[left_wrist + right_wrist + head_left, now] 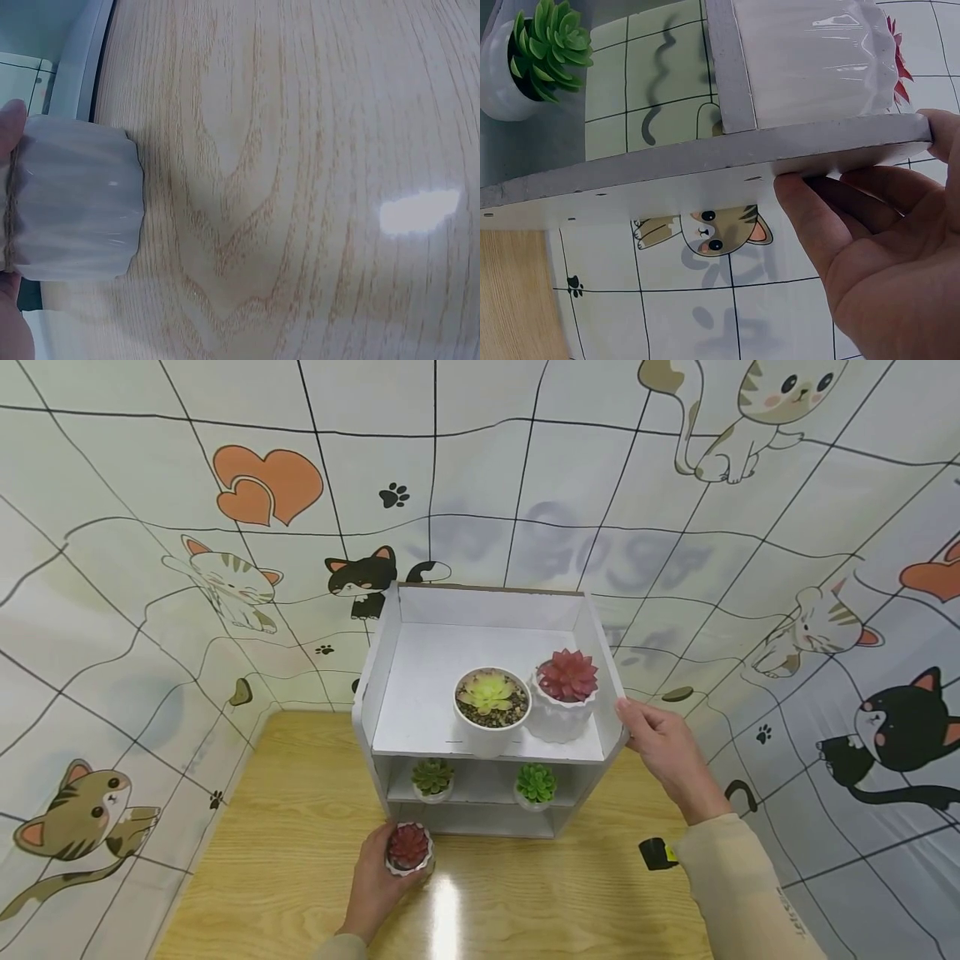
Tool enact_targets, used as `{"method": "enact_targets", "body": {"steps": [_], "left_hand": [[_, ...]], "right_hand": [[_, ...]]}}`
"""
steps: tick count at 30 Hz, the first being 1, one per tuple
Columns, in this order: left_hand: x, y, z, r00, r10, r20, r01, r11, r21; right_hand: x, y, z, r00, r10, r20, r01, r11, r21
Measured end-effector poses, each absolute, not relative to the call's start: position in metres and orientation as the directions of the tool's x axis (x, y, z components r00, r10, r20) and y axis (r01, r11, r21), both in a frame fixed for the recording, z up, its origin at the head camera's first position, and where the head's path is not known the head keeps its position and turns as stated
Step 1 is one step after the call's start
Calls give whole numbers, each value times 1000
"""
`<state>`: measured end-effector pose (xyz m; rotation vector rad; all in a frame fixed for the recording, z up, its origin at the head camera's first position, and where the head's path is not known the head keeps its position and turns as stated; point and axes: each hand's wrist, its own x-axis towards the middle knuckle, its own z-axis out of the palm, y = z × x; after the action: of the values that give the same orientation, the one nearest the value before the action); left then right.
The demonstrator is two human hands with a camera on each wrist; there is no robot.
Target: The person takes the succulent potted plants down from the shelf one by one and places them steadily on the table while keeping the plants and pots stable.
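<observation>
My left hand (pixel 377 877) grips a small potted red succulent (pixel 409 847) in front of the white shelf (pixel 365 710). In the left wrist view its ribbed white pot (pixel 79 199), with twine around it, lies sideways in the picture; fingertips (pixel 10 124) show at its rim. At the shelf's right side, my right hand (pixel 663 752) holds the upper edge of the side panel (pixel 690 161). The top board carries a yellow-green succulent (pixel 487 692) in a round white pot and a red succulent (pixel 567 677) in a fluted white pot.
On the middle board stand a dark green succulent (pixel 432 776) at left and a bright green succulent (pixel 536 783) at right. A small black object (pixel 656 854) is near the right sleeve. The wooden table (pixel 300 827) meets cat-print cloth (pixel 480 477) behind and at the sides.
</observation>
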<state>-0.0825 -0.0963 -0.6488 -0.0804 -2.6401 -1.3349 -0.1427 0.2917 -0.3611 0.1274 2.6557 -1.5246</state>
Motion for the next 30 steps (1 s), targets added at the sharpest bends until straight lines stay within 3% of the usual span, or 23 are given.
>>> {"method": "enact_targets", "body": {"steps": [30], "left_hand": [[-80,-100,-632,-978,46,202,183,647,740]], "right_hand": [[-144,291,-362,-993,41,-114,119,494,-861]]}}
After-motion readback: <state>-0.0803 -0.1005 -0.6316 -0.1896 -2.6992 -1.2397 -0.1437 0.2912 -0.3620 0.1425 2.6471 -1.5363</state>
